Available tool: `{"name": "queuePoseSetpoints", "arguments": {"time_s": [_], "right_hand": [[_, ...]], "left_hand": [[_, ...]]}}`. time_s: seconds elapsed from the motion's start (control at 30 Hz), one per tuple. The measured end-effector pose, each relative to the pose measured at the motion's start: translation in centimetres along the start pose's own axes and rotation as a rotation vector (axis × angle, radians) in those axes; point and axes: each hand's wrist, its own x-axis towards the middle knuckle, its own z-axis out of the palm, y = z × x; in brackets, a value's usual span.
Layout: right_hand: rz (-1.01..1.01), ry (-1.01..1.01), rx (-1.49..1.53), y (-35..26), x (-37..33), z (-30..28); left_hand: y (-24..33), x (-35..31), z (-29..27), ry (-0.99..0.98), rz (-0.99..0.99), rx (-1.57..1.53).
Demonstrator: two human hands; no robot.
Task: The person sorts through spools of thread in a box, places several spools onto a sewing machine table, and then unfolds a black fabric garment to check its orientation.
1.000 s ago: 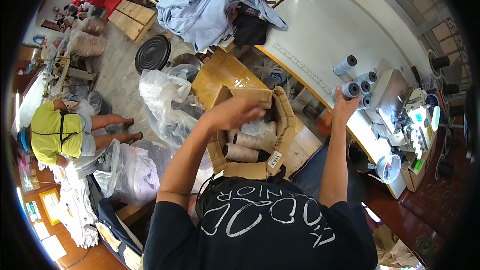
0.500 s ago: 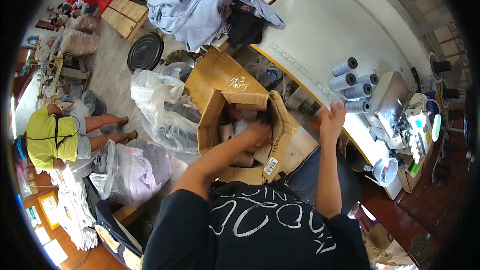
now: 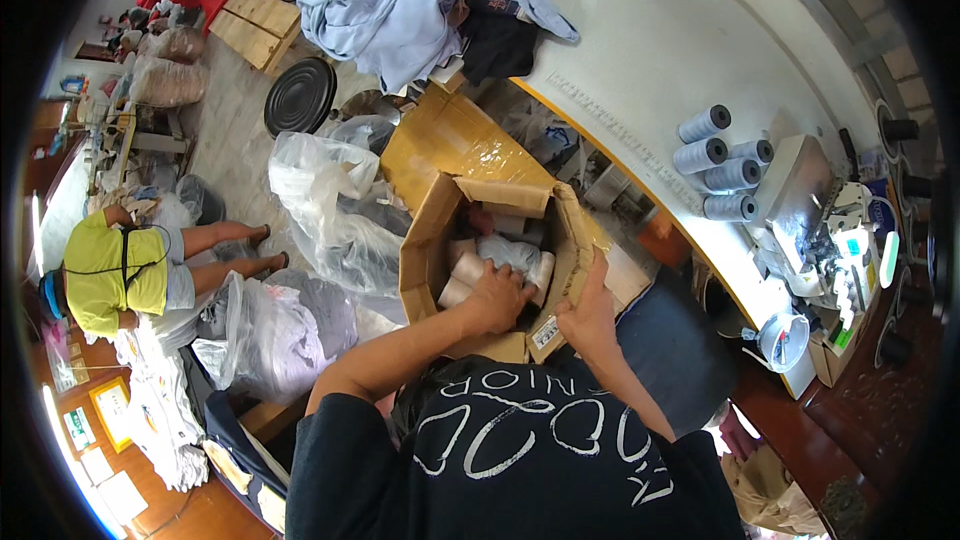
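An opened cardboard box (image 3: 422, 240) stands in front of me with its flaps up. Pale thread cones (image 3: 462, 280) and a light grey wrapped bundle (image 3: 508, 252) lie inside it. My left hand (image 3: 500, 300) reaches into the box, fingers apart over the cones; its fingertips are partly hidden among them. At the box's right side, my right hand (image 3: 588, 320) grips the upright flap (image 3: 572, 250), thumb on the inner side.
Several grey-blue thread cones (image 3: 730, 175) stand on the white table (image 3: 640, 50) at right, by a sewing machine (image 3: 850, 230). Blue cloth (image 3: 390, 10) is piled at the back. Plastic bags (image 3: 325, 210) lie left of the box; a person in yellow (image 3: 120, 270) is farther left.
My right hand has come down from the table edge to the box flap. My left hand has drawn back nearer to me inside the box, uncovering the wrapped bundle.
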Motion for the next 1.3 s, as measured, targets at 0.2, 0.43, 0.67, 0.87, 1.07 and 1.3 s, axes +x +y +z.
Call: {"name": "queuePoseSetpoints", "arguments": {"time_s": [0.2, 0.43, 0.67, 0.87, 1.07, 1.3], "right_hand": [[-0.192, 0.006, -0.094, 1.3, -0.1, 0.0], [-0.169, 0.019, -0.008, 1.1, -0.4, 0.1], [-0.104, -0.027, -0.014, 0.7, -0.4, 0.3], [-0.100, 0.011, -0.054, 0.7, -0.2, 0.4], [-0.127, 0.000, -0.061, 1.3, -0.2, 0.4], [-0.081, -0.006, -0.072, 1.3, -0.3, 0.2]], "left_hand": [[-5.9, 1.9, -2.9, 0.467, -0.173, -0.131], [-3.4, -0.6, -1.6, 0.759, -0.016, -0.063], [-1.5, 0.2, 6.6, 0.329, 0.283, -0.134], [-2.4, 0.0, 3.7, 0.264, 0.170, -0.058], [-4.4, -2.1, -0.5, 0.515, -0.162, -0.400], [-7.4, -4.9, -2.8, 0.530, -0.150, -0.260]]}}
